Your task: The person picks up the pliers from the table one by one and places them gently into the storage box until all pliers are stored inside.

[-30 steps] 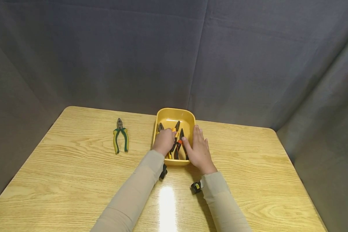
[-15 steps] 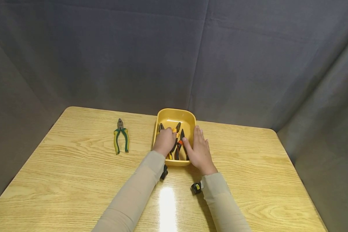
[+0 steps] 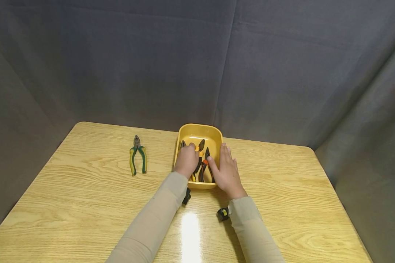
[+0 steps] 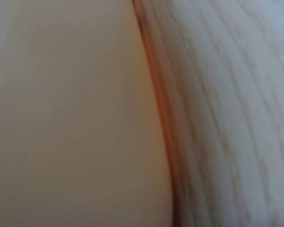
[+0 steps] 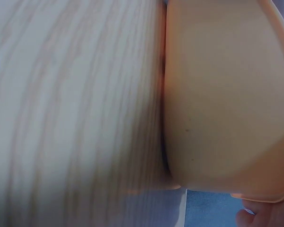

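In the head view, a yellow plastic box (image 3: 200, 126) holds several pliers. My left hand (image 3: 186, 160) reaches into its left side with fingers curled round a pair of pliers (image 3: 183, 143); the dark tip pokes out ahead of the knuckles and the hand covers most of the handles. Beside it lie cutting pliers (image 3: 201, 145) with yellow-and-black grips and long-nose pliers (image 3: 207, 152) with red-and-black grips. My right hand (image 3: 229, 174) rests along the box's right wall, fingers straight, thumb over the rim. Pale box wall (image 4: 75, 113) fills much of the left wrist view.
Green-and-yellow pliers (image 3: 137, 153) lie on the wooden table (image 3: 85, 204), left of the box, with handles spread. Grey curtains (image 3: 145, 65) hang behind the table and at both sides. The box stands near the far edge. The right wrist view shows the box's outer wall (image 5: 227, 94).
Both hands and the box keep their places. Everything in the head view sits a few pixels lower, as if the camera tilted slightly.
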Motion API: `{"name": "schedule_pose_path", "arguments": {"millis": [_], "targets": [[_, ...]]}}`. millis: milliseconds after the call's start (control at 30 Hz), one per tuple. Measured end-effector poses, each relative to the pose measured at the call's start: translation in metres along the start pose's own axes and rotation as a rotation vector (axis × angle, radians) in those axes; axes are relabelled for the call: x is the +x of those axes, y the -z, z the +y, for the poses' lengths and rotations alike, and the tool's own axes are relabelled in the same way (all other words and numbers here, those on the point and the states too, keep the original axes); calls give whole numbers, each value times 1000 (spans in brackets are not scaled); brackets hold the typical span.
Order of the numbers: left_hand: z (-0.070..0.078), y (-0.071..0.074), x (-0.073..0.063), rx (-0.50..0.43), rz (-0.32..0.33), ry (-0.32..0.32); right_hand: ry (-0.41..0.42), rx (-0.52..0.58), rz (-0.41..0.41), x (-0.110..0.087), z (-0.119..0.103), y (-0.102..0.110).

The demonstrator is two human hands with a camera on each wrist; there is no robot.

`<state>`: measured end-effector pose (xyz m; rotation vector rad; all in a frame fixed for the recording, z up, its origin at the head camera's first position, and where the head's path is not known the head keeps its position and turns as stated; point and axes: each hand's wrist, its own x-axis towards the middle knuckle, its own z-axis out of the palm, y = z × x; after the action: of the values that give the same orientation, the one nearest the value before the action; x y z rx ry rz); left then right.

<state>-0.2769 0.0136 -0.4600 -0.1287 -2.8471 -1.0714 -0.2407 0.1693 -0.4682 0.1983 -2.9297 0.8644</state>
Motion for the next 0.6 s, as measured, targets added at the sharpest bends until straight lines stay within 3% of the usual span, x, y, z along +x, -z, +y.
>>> {"name": "schedule_pose_path", "arguments": {"millis": [600], "targets": [[-1,-1,2,12,-13,-2,-4,6,-1,0,0,0]]}}
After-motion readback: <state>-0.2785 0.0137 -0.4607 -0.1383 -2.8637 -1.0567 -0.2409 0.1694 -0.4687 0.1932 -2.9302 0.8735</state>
